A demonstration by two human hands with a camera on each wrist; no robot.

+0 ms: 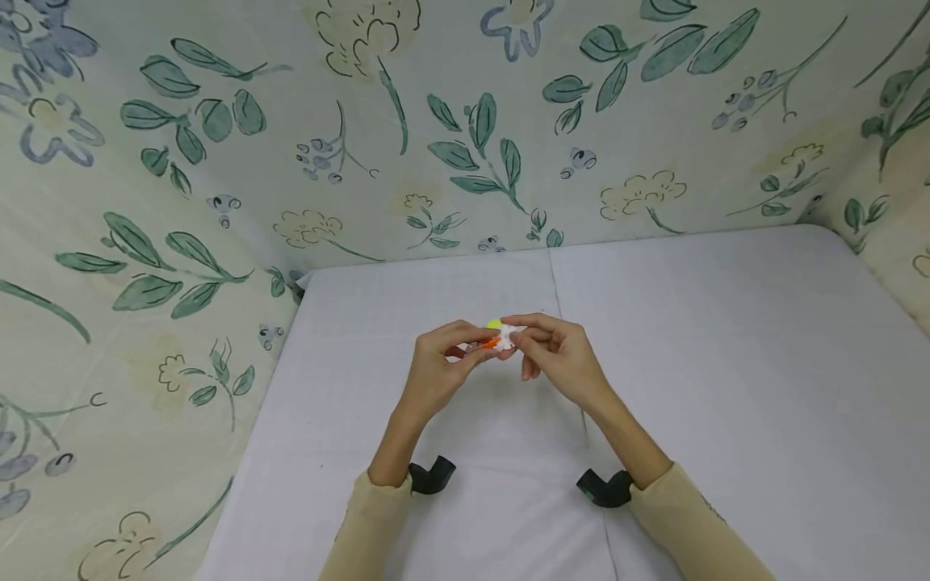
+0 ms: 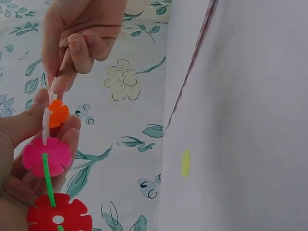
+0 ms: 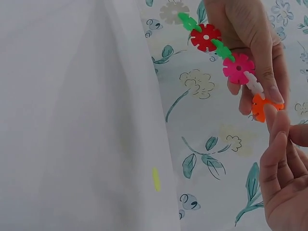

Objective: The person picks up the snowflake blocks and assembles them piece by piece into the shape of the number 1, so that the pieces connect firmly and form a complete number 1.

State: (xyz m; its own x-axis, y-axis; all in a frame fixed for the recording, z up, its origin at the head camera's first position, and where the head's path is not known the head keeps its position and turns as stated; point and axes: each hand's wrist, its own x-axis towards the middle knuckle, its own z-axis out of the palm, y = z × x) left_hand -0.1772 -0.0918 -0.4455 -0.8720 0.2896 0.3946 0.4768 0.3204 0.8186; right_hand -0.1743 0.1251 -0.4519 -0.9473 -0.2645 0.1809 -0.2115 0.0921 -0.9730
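A chain of slotted plastic snowflake discs, its red disc (image 3: 206, 37) and pink disc (image 3: 238, 68) alternating with green and white ones, runs along my left hand (image 1: 436, 363). The left thumb and fingers pinch the orange disc (image 2: 59, 113) near the end of the chain. My right hand (image 1: 563, 355) pinches a small white disc (image 2: 54, 89) against the orange one. Its fingers cover much of that piece, so how far the two slots engage cannot be told. In the head view both hands are close together, and the chain looks bunched between them.
Beyond the hands, a yellow disc (image 2: 186, 162) lies on the white-covered table (image 1: 726, 363). Leaf-and-flower patterned cloth (image 1: 465, 161) hangs behind and to the sides. Black angled mounts (image 1: 433, 476) sit at both wrists.
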